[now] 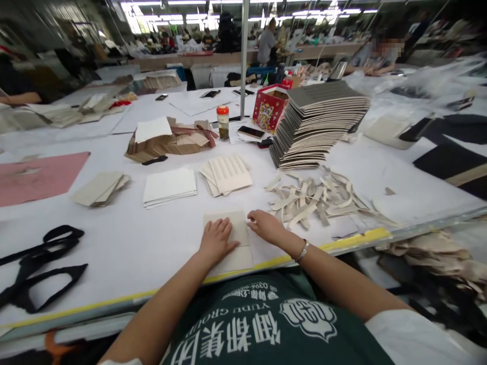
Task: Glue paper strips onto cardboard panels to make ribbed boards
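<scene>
A cream rectangular piece of sheet material (236, 259) lies at the table's front edge, with a fold or seam line across it. My left hand (218, 239) rests flat on it, fingers stretched out and thumb to the right. Just beyond the piece's right edge is my right hand (266, 226), its fingers curled together; whatever they may pinch is too small to make out. Behind the piece are a few cream panels with ridged lines (230, 173) and a stack of white sheets (170, 186). Right of my right hand spreads a heap of cream offcut strips (308, 200).
A tall leaning stack of grey-edged panels (319, 121) stands behind the strips. Further back are a jar with an orange lid (222, 124), a phone (251, 132) and a red box (269, 109). Black cut pieces (41, 268) lie left. Other people work in the background.
</scene>
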The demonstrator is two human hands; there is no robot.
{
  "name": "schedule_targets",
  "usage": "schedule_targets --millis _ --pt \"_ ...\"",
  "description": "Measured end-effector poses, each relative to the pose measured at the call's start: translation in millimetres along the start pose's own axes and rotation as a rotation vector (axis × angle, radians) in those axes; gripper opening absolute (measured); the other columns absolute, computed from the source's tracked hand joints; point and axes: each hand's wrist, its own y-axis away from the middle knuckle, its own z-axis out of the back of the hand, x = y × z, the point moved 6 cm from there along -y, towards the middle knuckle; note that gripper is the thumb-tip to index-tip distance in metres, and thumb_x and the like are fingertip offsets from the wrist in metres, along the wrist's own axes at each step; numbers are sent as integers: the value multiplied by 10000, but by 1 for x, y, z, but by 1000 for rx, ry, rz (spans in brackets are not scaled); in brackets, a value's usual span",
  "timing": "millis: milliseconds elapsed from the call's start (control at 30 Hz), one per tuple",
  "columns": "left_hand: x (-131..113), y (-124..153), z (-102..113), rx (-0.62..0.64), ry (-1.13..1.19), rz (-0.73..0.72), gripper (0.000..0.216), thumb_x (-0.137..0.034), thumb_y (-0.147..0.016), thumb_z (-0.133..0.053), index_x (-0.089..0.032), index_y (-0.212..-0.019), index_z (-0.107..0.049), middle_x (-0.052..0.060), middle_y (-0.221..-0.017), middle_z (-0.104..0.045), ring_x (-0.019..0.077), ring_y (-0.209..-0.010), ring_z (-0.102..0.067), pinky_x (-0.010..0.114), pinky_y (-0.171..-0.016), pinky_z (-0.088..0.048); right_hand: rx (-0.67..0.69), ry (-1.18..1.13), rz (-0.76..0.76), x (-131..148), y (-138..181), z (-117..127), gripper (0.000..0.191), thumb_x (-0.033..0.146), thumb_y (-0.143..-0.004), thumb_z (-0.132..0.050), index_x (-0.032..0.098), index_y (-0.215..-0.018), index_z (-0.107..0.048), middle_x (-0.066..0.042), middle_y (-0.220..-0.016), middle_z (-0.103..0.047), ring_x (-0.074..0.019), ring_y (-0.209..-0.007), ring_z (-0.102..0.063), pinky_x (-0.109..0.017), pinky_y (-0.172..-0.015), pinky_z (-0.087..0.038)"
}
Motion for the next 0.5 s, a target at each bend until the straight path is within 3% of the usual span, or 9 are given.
schedule_targets --millis 100,333,500 --pt "-8 -16 7 52 -33 -74 520 -541 -711 -539 -176 -1081 -538 101 -1337 -390 305 -1195 -346 457 -981 -222 7 -19 82 -7 -30 -1 282 184 -762 -497 148 -1037 -549 -84 -964 -581 -141 -821 -539 -225 -737 -375" --pt "-17 -49 14 207 -140 -302 600 -636 -688 -493 -160 -1050 -531 102 -1322 -399 276 -1045 -431 376 -812 -353 251 33 157 -14 -75 -10 204 184 -706 -548 150 -896 -615 -53 -851 -643 -145 -751 -564 -207 -635 -371" --pt "-22 -57 13 276 -157 -245 604 -587 -671 -560 -161 -1094 -496 98 -1315 -410 275 -1013 -435 362 -764 -371 378 148 125 -10 -88 -6 206 225 -710 -554 141 -872 -650 -79 -850 -664 -180 -769 -585 -220 -599 -361"
